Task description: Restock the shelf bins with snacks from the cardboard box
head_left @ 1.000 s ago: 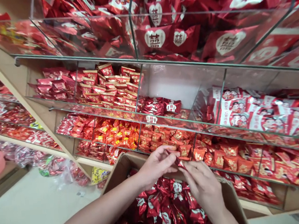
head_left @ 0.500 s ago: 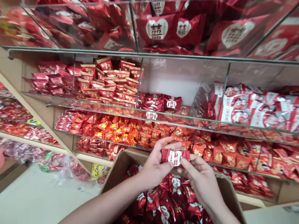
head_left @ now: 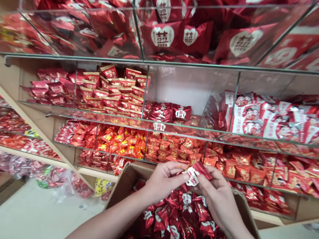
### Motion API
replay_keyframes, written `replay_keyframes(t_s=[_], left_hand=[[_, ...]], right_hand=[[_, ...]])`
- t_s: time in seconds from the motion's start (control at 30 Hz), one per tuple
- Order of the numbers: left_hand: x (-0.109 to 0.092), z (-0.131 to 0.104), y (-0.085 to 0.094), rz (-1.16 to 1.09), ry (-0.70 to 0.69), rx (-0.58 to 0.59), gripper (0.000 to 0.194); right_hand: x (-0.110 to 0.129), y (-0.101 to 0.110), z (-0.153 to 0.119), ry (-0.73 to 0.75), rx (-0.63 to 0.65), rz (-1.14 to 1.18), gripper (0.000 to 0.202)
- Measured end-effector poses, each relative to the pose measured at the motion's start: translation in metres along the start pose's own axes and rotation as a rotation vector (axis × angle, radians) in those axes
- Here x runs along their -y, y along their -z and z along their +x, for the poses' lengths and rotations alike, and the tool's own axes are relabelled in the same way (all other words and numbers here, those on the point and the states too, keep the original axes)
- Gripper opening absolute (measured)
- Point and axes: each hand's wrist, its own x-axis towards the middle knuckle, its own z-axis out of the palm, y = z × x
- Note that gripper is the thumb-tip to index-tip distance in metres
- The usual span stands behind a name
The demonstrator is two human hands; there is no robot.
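Note:
A small red candy packet (head_left: 194, 172) with a white heart label sits between both of my hands, above an open cardboard box (head_left: 125, 182). My left hand (head_left: 164, 181) pinches its left end. My right hand (head_left: 218, 195) grips its right side with the fingers curled around it. The box below is full of several red foil-wrapped candies (head_left: 180, 220) of the same kind. Just behind my hands stands a shelf compartment (head_left: 175, 113) holding a few matching dark red packets and much bare space.
Glass-fronted shelves (head_left: 193, 130) in several tiers hold red candy packets. Large red heart-marked bags (head_left: 167, 37) fill the top tier. White-and-red packets (head_left: 269, 121) lie at the right. Plastic bags of sweets (head_left: 51, 176) lie on the pale floor at the lower left.
The packet was lifted and held flat between both hands half a second ago; now it is lower and tilted, with my right fingers wrapped further around it. The view shifted slightly.

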Motion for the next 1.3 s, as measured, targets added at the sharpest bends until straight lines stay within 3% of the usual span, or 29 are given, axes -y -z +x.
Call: replay_keyframes(t_s=[0.1, 0.27, 0.37, 0.43, 0.5, 0.67, 0.8, 0.9, 1.0, 1.07, 1.17, 1.23, 1.3], left_hand=[[0.003, -0.001, -0.002, 0.006, -0.065, -0.074, 0.024], [0.004, -0.004, 0.002, 0.174, -0.118, -0.041, 0.031], [0.001, -0.005, 0.005, 0.331, -0.205, -0.047, 0.021], [0.001, -0.004, 0.005, 0.352, -0.247, -0.124, 0.011], [0.001, -0.003, 0.005, 0.271, -0.231, -0.19, 0.013], [0.002, -0.003, 0.001, 0.021, -0.115, -0.208, 0.02], [0.0, -0.005, -0.003, -0.061, -0.136, -0.276, 0.024], [0.0, -0.005, -0.002, -0.171, -0.134, -0.253, 0.027], [0.004, -0.002, 0.002, -0.192, -0.123, -0.25, 0.027], [0.01, 0.0, 0.005, -0.118, -0.102, -0.235, 0.027], [0.023, 0.003, 0.005, -0.025, -0.047, -0.153, 0.028], [0.032, 0.003, 0.003, 0.007, -0.008, -0.111, 0.026], [0.038, 0.002, 0.001, 0.046, 0.032, -0.088, 0.023]], right_hand=[[-0.003, -0.004, -0.002, 0.021, 0.04, -0.028, 0.03], [-0.003, -0.006, -0.006, 0.086, 0.173, -0.282, 0.022], [-0.006, -0.004, -0.008, 0.157, 0.267, -0.47, 0.019], [-0.005, -0.004, -0.009, 0.179, 0.215, -0.503, 0.02], [-0.001, -0.007, -0.01, 0.17, 0.131, -0.443, 0.024], [0.009, -0.01, -0.011, 0.131, 0.081, -0.377, 0.023], [0.008, -0.007, -0.01, 0.113, 0.044, -0.342, 0.027], [0.036, -0.009, -0.005, 0.274, -0.023, -0.449, 0.027], [0.094, -0.022, 0.016, 0.624, -0.194, -0.714, 0.027], [0.133, -0.037, 0.044, 0.741, -0.206, -1.062, 0.025], [0.164, -0.064, 0.098, 0.58, -0.09, -1.626, 0.022], [0.163, -0.08, 0.13, 0.38, 0.039, -1.855, 0.023], [0.155, -0.092, 0.154, 0.266, 0.127, -1.937, 0.025]])
